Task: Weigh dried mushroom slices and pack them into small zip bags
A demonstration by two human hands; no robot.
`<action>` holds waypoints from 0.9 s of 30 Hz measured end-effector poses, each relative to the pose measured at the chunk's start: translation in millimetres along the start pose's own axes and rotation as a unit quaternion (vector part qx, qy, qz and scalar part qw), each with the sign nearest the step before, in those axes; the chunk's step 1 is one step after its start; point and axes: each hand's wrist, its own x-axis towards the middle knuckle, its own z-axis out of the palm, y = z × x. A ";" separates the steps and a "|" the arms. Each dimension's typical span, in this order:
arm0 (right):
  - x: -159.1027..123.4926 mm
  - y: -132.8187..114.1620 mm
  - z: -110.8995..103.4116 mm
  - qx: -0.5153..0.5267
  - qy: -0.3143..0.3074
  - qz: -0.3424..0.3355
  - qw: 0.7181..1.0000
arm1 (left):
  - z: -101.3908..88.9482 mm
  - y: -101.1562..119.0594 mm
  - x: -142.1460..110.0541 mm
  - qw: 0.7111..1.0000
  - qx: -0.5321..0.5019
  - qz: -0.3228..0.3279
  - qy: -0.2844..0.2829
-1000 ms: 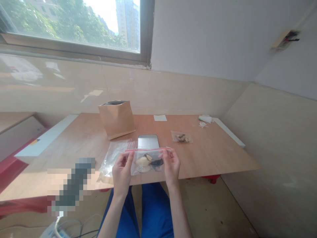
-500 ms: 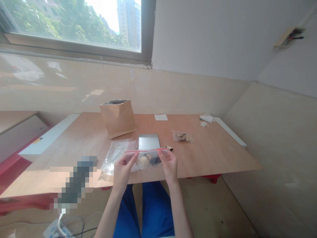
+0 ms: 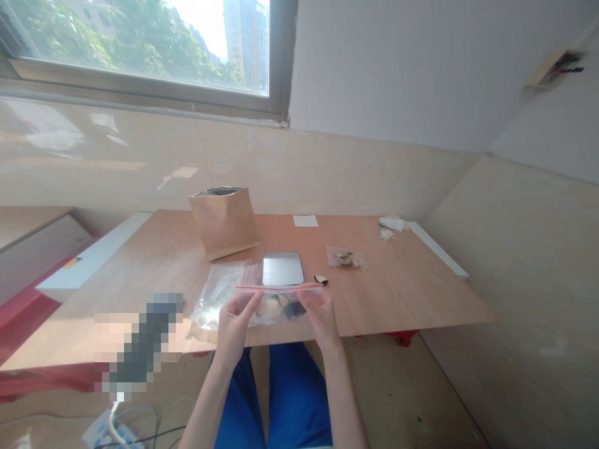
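Wood-coloured tabletop (image 3: 412, 293), spread beneath and beyond left hand (image 3: 234, 321) and right hand (image 3: 321, 312). Brown paper bag (image 3: 224, 224), upright, mouth open upward, well beyond left hand; probably standing unaided thanks to a broad base, contents too hidden to tell. Flat clear bags (image 3: 218, 293), overlapping, just beside and beyond left hand; perhaps laid there for that hand's easy reach. Zip bag (image 3: 262, 312), clear, with pale and dark pieces (image 3: 294, 308) inside, suspended between the two hands; pinched near one end of the strip edge by left hand, near the other by right hand, thumbs on the near face, neither released; presumably gripped so to keep that edge straight and taut. Long axis crosswise, from left hand to right hand; red strip (image 3: 279, 289) along the far edge, pointing outward, away from both wrists. Silver scale (image 3: 283, 268), flat, just beyond the gap between hands; likely central to suit either. Second filled bag (image 3: 346, 257), lying flat, beyond and to the right of right hand; probably apart to avoid crowding. White paper (image 3: 306, 221), far beyond both hands. Single dark-edged slice (image 3: 321, 280), loose, just beyond right hand.
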 end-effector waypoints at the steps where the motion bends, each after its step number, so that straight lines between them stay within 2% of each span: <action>1: -0.4 -0.8 0.8 0.001 -0.006 0.004 1.000 | 0.5 0.1 -0.6 1.000 0.001 -0.006 -0.017; 4: -1.2 -2.8 2.5 -0.001 -0.002 0.013 1.000 | 2.5 4.0 -3.1 0.998 0.016 -0.029 -0.060; 6: -1.6 -3.7 3.1 -0.011 0.013 0.010 1.000 | 3.4 7.6 -4.4 0.997 0.027 -0.028 -0.067; 11: -2.9 -7.4 5.9 -0.053 0.034 -0.019 0.998 | 4.5 9.7 -5.7 0.997 0.050 0.040 -0.040; 15: -3.0 -9.9 8.6 -0.049 0.038 -0.023 0.998 | 5.5 6.6 -6.8 0.999 0.010 0.034 -0.008; 18: -3.1 -10.1 6.4 -0.033 0.016 -0.018 0.999 | 3.8 7.3 -6.8 1.000 0.006 0.003 -0.024; 21: -4.2 -10.7 2.2 -0.010 -0.049 -0.014 0.999 | 0.7 9.4 -5.7 0.998 0.019 -0.032 -0.045; 24: -5.6 -12.0 0.8 -0.013 -0.095 -0.004 0.995 | -0.5 11.2 -5.0 0.997 0.043 -0.008 -0.056; 27: -6.4 -12.2 2.8 -0.022 -0.086 -0.009 0.996 | 0.9 13.0 -6.3 0.995 0.070 0.038 -0.060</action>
